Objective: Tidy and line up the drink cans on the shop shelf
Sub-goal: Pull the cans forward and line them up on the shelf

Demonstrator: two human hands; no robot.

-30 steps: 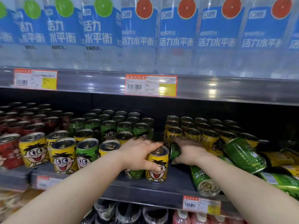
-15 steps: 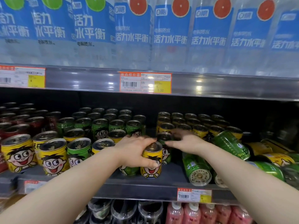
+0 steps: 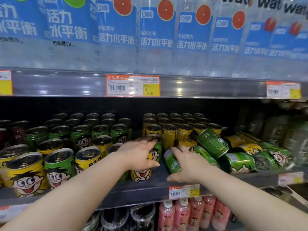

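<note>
My left hand (image 3: 139,155) grips the top of an upright yellow cartoon can (image 3: 141,175) at the shelf's front edge. Its fingertips reach the lid of an upright green can (image 3: 156,153) just behind. My right hand (image 3: 189,166) grips a green can (image 3: 171,161) that lies on its side to the right, with the thumb down by the shelf lip. More toppled cans are piled right of it: a tilted green one (image 3: 211,142), a flat green one (image 3: 238,162) and yellow ones (image 3: 250,148).
Upright rows stand behind and to the left: green cans (image 3: 100,130), yellow cans (image 3: 168,132), dark red cans (image 3: 16,130), and a front row (image 3: 25,174). The upper shelf edge with a price tag (image 3: 132,85) hangs close above. Pink bottles (image 3: 183,212) fill the shelf below.
My right hand left the green can it stood up behind the yellow one and came forward onto the lying green can. My left hand stays on the yellow can, fingers reaching further back.
</note>
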